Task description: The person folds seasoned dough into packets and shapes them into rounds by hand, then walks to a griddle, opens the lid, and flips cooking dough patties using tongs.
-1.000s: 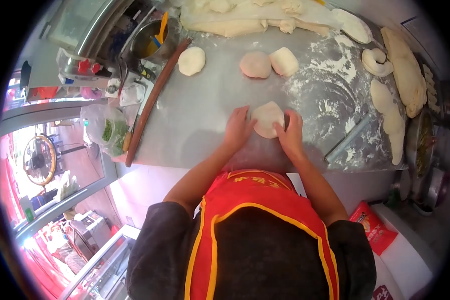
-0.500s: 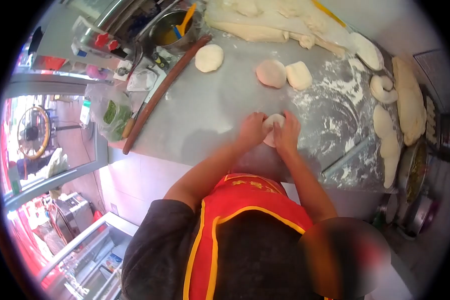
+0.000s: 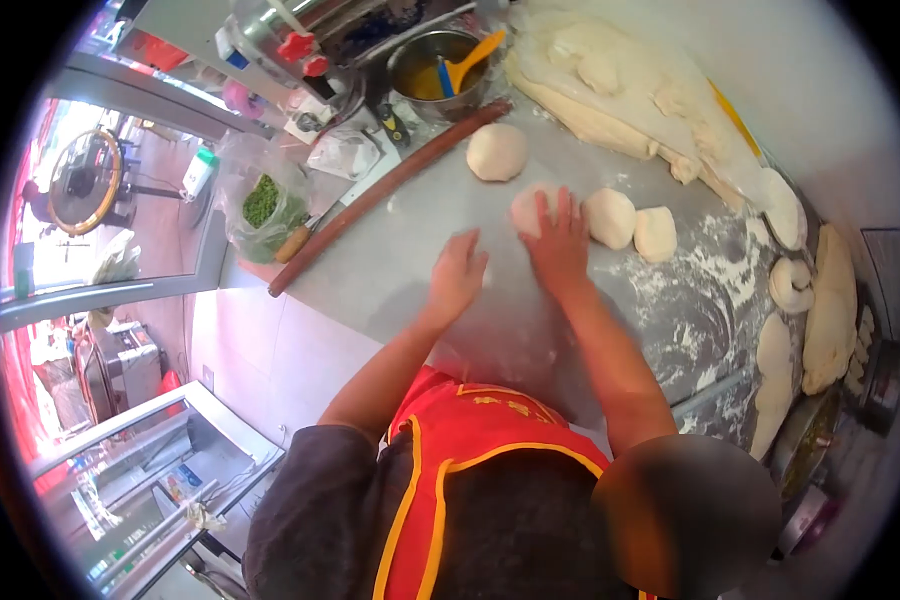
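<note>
My right hand (image 3: 560,242) lies with its fingers spread over a round, pinkish piece of dough (image 3: 526,208), partly covering it. To its left, my left hand (image 3: 457,275) is just above the grey worktop (image 3: 400,250), fingers apart and nothing in them. Beyond my hands sits a round dough piece (image 3: 497,152) near the long wooden rod. Two more pieces, a round one (image 3: 610,218) and a squarer one (image 3: 655,234), rest side by side to the right of my right hand.
A brown wooden rod (image 3: 390,195) runs along the left side. Behind it are a metal bowl (image 3: 440,75) with an orange-handled tool and a bag of chopped greens (image 3: 262,205). A large dough mass (image 3: 620,80) lies at the back, coiled dough (image 3: 790,285) at the right.
The dough between my hands has moved forward to the row of pieces, with my right hand now flat on it. My left hand has come away from it. The view has swung round.
</note>
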Tool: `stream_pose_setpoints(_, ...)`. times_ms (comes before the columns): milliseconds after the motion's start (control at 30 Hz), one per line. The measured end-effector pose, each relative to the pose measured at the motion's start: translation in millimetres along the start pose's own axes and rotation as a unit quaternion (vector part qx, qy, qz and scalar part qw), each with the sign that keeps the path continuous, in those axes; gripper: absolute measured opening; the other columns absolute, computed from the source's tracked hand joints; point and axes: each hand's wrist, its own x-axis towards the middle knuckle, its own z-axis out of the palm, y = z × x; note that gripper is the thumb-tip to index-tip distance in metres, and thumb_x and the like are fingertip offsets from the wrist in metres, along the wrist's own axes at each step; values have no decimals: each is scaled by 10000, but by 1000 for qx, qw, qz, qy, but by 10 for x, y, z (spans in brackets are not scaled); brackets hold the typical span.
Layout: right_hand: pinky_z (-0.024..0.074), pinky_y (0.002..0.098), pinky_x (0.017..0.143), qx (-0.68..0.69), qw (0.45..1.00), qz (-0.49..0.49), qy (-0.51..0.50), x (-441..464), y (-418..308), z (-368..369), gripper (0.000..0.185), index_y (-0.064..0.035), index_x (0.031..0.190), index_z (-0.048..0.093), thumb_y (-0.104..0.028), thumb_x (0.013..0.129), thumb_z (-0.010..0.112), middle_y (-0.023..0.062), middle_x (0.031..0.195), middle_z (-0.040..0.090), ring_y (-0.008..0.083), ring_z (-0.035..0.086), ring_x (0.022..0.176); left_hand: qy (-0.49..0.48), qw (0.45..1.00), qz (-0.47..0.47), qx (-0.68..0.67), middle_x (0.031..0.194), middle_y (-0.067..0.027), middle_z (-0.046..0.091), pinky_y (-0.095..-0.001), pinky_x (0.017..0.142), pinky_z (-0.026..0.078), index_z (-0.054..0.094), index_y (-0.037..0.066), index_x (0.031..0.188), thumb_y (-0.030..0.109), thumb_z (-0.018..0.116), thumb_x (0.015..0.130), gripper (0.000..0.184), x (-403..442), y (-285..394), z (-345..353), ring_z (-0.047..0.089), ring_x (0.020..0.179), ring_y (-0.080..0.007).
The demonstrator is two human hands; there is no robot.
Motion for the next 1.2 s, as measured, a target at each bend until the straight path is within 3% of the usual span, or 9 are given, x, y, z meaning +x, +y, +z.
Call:
stream_pose_setpoints(300,336,413,1025,179,962,190,82,-62,228,12,609,-96,1401,380,-422,909,529,180,1337,468,321,413,1256,-196,975,99,-33,1528,-214,139,-406,1159,97,182,11,1467,385,474,937,712,749,1394,-185,104,1431,-322)
stream_pose_setpoints(400,387,404,954,679,566,455,108,-175,-182,-604,592,-102,1395,387,-455,927,465,101,1308,494,250,448,1189,-194,941,217,-172,1523,-228,147,-467,1145,107,222,116,1477,490,398,951,669,820,1850,339,90,1429,-356)
stream_pose_setpoints(567,327,543,1001,801,297,487,179,-114,205,-1179,643,-96,1366,398,-552,913,407,108,1273,503,341,422,1200,-385,900,203,-19,1524,-227,153,-537,1133,80,310,137,1452,431,364,967,570,338,1547,1099,73,1428,-388)
stream_pose_setpoints(633,311,553,1011,756,359,533,125,120,-91,-2069,693,-87,1383,390,-604,926,327,137,1318,480,332,416,1201,-377,896,200,122,1525,-228,152,-540,1135,65,320,128,1449,375,353,963,546,363,1197,948,59,1430,-388)
stream_pose_setpoints(700,231,529,1086,914,390,-4,-112,-15,638,-2164,741,-84,1449,293,-620,939,241,138,1458,347,307,345,1304,-340,902,177,198,1531,-199,141,-514,1139,69,287,123,1457,362,346,967,549,403,1055,771,68,1429,-362)
stream_pose_setpoints(767,147,443,1139,571,686,345,290,299,-392,-2437,721,-73,1479,221,-578,964,212,120,1533,218,254,238,1394,-299,946,120,-49,1543,-139,118,-461,1143,92,211,121,1476,394,342,976,584,397,941,1024,98,1425,-310)
stream_pose_setpoints(833,93,354,1150,402,868,239,167,-11,-246,-1551,727,-73,1492,171,-577,968,186,112,1544,190,228,147,1431,-247,873,58,-416,1555,-80,96,-408,1148,115,136,120,1494,426,337,985,627,469,980,1537,129,1420,-258)
stream_pose_setpoints(967,217,359,1114,343,916,154,-140,-843,66,-107,622,2,1455,238,-412,1000,329,162,1502,264,280,297,1362,-182,785,152,-573,1562,-59,109,-349,1151,128,109,106,1502,487,302,989,667,382,879,555,168,1413,-233)
stream_pose_setpoints(1200,285,387,1087,399,902,129,-103,-900,-1334,-575,550,25,1401,330,-286,960,437,208,1430,359,319,363,1315,-159,962,-33,-221,1325,-140,446,-375,1037,305,400,55,1347,410,371,991,504,-1174,284,-1897,420,1222,-258)
